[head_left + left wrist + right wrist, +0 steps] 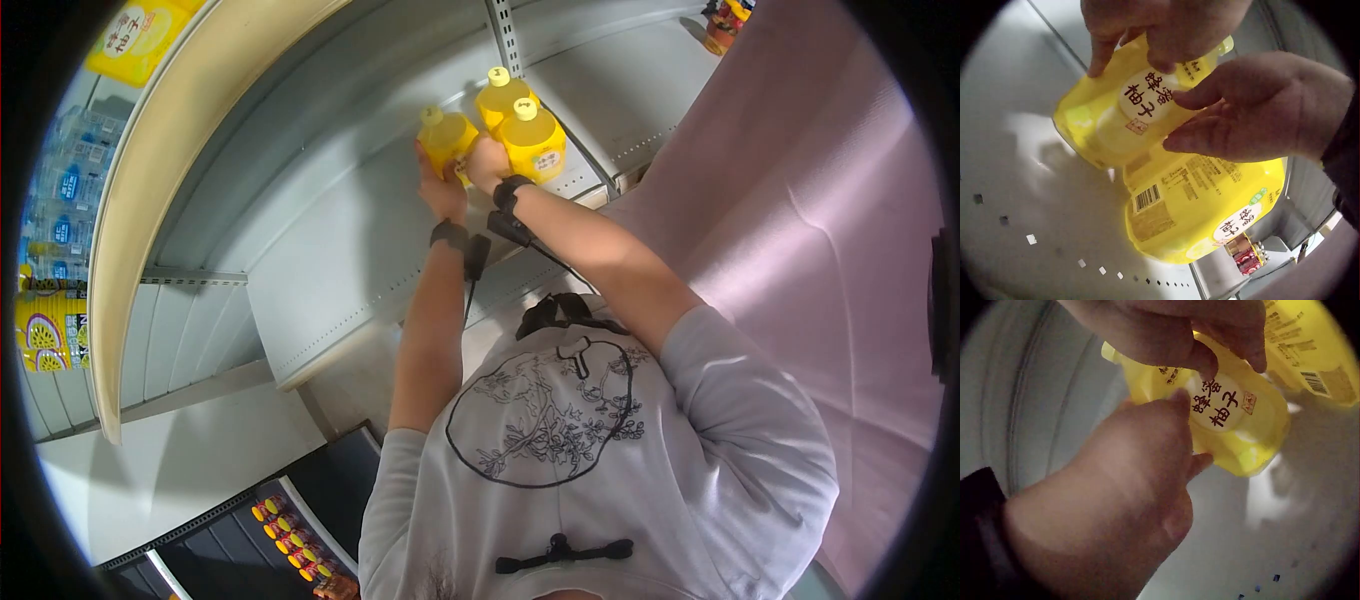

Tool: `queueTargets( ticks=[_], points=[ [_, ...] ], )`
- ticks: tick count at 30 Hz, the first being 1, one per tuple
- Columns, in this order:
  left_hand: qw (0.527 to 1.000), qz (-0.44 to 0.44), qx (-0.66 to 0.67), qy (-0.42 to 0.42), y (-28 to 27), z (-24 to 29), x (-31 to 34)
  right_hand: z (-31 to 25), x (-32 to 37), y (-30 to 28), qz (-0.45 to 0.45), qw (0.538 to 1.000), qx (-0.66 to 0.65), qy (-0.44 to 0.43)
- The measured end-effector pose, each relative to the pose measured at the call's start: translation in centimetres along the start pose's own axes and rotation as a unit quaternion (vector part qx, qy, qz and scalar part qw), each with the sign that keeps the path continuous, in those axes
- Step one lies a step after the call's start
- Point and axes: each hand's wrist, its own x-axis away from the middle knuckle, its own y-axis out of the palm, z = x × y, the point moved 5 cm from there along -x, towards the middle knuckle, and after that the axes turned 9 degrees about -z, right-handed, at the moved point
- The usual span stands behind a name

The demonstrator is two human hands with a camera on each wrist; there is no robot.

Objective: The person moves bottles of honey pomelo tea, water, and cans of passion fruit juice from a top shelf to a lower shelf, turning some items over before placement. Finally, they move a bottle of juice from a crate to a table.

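Three yellow bottles with pale caps stand at the shelf's right end. The left hand [443,190] grips the leftmost bottle [447,140] from its left side. In the left wrist view, the left hand [1166,28] spreads thumb and fingers over this labelled bottle [1110,119]. The right hand [487,165] holds the same bottle's right side, close to the neighbouring bottle [537,145]. In the right wrist view, the right hand [1179,328] has its fingertips at the bottle's [1241,440] edge, and the left hand [1122,481] reaches in from below. Behind stands the third bottle [500,98].
A perforated upright [505,40] rises behind the bottles. The grey shelf [330,260] runs left from them. On the left, a curved shelf edge [150,150] stands before clear bottles [65,190]. A pink cloth [780,260] hangs at the right.
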Motion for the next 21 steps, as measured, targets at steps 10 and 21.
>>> queueTargets(
  ticks=[10,21],
  points=[
    [0.999,-0.020,-0.008,0.030,1.2,-0.6,-1.5,0.5,-1.7,0.9,0.001,1.000,0.027,0.010],
    [0.996,-0.002,-0.062,0.059,1.1,-1.2,-1.8,-0.1,-0.9,0.2,0.076,0.993,-0.055,-0.066]
  ],
)
